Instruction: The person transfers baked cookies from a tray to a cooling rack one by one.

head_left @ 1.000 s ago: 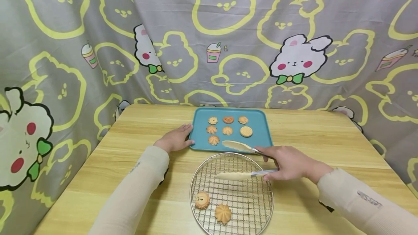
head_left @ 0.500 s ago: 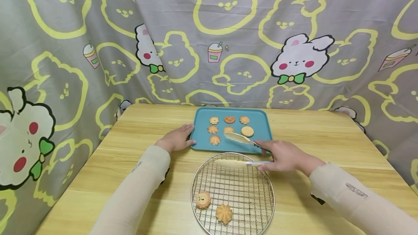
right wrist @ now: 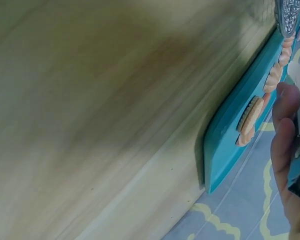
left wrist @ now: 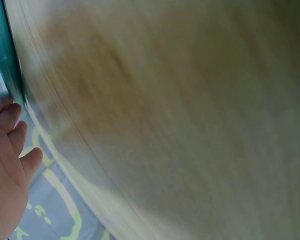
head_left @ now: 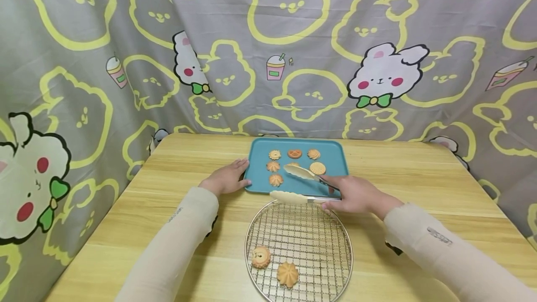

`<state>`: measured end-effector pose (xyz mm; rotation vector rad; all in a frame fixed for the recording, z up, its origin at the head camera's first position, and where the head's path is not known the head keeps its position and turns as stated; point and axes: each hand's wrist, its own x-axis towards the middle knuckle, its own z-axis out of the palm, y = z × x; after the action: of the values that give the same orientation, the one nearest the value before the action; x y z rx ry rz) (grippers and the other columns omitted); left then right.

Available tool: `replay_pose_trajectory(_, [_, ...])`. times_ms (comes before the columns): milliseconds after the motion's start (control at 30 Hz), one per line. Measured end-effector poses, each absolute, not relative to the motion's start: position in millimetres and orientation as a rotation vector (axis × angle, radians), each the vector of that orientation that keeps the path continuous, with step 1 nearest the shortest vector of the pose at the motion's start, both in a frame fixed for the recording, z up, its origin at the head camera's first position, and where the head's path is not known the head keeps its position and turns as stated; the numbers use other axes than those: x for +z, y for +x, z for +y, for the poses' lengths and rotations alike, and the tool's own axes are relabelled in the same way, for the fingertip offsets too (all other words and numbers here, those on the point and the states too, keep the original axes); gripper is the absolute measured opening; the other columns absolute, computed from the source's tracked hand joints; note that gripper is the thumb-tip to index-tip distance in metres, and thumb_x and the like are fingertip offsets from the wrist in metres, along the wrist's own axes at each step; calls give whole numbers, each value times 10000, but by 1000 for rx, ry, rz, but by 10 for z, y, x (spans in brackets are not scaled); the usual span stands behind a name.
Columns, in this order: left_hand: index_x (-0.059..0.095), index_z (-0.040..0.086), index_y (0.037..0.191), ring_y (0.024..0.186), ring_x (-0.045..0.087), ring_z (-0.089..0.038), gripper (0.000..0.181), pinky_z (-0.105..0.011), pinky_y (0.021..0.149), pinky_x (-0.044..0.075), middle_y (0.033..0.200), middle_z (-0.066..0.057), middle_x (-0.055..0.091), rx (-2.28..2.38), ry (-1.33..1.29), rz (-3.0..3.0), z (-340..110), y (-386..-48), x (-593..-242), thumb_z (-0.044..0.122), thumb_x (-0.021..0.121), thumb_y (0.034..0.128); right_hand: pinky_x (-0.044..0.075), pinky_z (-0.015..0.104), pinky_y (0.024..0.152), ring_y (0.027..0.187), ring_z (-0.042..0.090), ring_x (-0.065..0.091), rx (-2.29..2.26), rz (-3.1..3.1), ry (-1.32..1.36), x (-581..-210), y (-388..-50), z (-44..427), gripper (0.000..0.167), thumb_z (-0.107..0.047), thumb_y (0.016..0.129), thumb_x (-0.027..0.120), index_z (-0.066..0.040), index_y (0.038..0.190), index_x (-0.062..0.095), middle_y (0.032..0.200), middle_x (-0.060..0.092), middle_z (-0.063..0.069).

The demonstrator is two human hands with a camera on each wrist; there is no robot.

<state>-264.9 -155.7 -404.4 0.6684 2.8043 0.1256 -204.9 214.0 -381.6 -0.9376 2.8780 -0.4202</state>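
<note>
The two hands are apart from each other, one on each side of a blue-green tray (head_left: 331,152), which lies at the far part of the wooden table (head_left: 402,167). The left hand (head_left: 226,178) is with its fingers stretched against the left edge of this tray, and the thumb is spread toward the near corner. The right hand (head_left: 356,194) is clamped on the handles of metal tongs (head_left: 301,172), whose two pale, scalloped tips stand wide from each other. The upper tip is above the tray and partly covers the middle cookie (head_left: 295,164); whether it touches this cookie, I cannot tell. The lower tip is over the far rim of the round wire rack (head_left: 319,246), near the front edge of the tray. On the tray I count seven cookies: three in the back row, among them a brown pretzel-shaped cookie (head_left: 294,154), three in the middle row, with a round cookie (head_left: 317,168) at the right, and one flower-shaped cookie (head_left: 275,180) in front at the left. On the rack lie a lion-face cookie (head_left: 261,257) and, just beside it, a ridged cookie (head_left: 287,274). Behind the table hangs a grey cloth (head_left: 235,8) with yellow outlines and white rabbits
</note>
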Motion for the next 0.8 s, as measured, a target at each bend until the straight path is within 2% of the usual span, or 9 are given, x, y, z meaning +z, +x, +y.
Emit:
replay_pose_trajectory(233, [171,36,1523,1434,108,-287,744,-407,1148,154,1577,-100,131,128,658,2805,-1560,-2645,-4044,470,452,988,404,308,533,609,96,460,-350,2893,-935,-3792,-2129,2058,768,-595,856,602,-90,1418,467,785,516,-102])
replay_pose_trajectory(367, [171,37,1524,1434,110,-288,747,-407,1148,155,1577,-102,133,127,659,2808,-1556,-2642,-4043,475,452,987,494,404,624,780,167,596,-295,2902,-943,-3753,-2163,2005,750,-572,869,599,-68,1411,476,959,657,21])
replay_pose_trajectory(467, [170,37,1524,1434,108,-289,746,-409,1148,155,1577,-104,131,134,660,2807,-1554,-2644,-4045,472,451,988,508,432,660,831,185,616,-272,2888,-936,-3722,-2176,1967,741,-560,875,600,-67,1413,475,1084,667,80])
replay_pose_trajectory(533, [166,39,1525,1435,104,-286,746,-405,1149,150,1578,-102,129,135,658,2805,-1552,-2647,-4048,474,449,988,496,418,651,787,172,597,-257,2871,-931,-3708,-2187,1944,741,-564,881,587,-70,1421,465,1029,673,70])
replay_pose_trajectory(633, [165,39,1525,1435,104,-286,745,-403,1150,146,1577,-103,131,139,656,2804,-1553,-2655,-4053,472,448,989,505,422,685,813,172,612,-240,2866,-940,-3696,-2201,1915,737,-576,887,570,-76,1419,469,1055,675,59])
replay_pose_trajectory(800, [165,45,1526,1435,105,-284,741,-407,1147,157,1578,-99,133,135,651,2804,-1557,-2660,-4058,470,449,990,465,380,611,697,148,556,-219,2851,-935,-3677,-2226,1872,731,-577,887,569,-78,1413,478,768,611,-19])
